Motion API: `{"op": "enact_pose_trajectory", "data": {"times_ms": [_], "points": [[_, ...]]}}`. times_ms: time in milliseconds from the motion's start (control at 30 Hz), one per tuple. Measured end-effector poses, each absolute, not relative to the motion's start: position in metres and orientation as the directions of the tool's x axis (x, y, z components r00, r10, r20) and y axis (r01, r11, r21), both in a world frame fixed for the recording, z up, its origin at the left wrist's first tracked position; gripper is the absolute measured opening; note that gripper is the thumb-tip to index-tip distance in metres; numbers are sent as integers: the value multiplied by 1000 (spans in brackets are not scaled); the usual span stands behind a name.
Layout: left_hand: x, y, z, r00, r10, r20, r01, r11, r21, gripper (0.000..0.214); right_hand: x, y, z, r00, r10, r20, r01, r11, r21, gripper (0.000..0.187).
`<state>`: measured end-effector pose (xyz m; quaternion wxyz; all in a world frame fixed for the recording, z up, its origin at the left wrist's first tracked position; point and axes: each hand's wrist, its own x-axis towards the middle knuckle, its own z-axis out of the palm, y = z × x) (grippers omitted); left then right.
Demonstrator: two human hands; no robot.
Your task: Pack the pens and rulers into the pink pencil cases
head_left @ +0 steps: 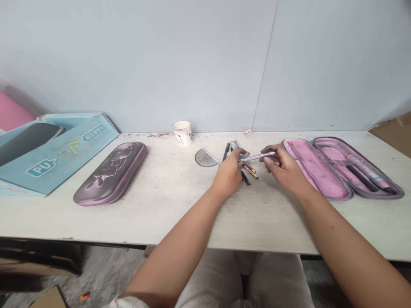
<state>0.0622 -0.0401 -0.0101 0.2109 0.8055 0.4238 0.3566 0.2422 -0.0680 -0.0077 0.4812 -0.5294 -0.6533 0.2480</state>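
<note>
From afar I counted two hands (228, 172), one held pen (256, 157), one cup (182, 134); right of it, one protractor (206, 158); left, one blue box (69, 160); either side, two cases (111, 173).

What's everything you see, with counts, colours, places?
Wall: 1, grey, background
Table: 1, whitish, middle
Floor: 1, grey, below
Held pen: 1, lilac, centre
Loose pens and pencils: several, mixed, beneath it
Ruler: 1+, clear, among them
Protractor: 1, clear, beside them
Paper cup: 1, white, near wall
Small block: 1, whitish, by wall
Closed pencil case: 1, dark purple, left
Open pencil case: 1, pink, right
Slim items: 2, black and pale, inside
PU box: 1, light blue, far left
Cardboard: several, brown, edges
Legs: 2, beige trousers, below
Left hand: 1, bare, on pen
Right hand: 1, bare, on pen
</note>
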Motion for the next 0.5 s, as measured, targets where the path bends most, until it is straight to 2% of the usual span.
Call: {"op": "enact_pose_trajectory", "data": {"times_ms": [133,267,333,500], "points": [[61,-41,-8,380,841,386,532,-540,652,33,240,-68,-9,70,935,348,520,263,-812,31],[60,-42,-7,384,840,383,542,-541,643,33,240,-69,-9,46,932,359,448,302,-841,29],[61,-41,-8,394,833,389,537,-552,638,33,240,-70,-7,63,936,347,479,276,-833,30],[61,-39,-9,389,802,453,546,-597,588,32,241,-71,-4,149,948,282,585,146,-798,52]]}}
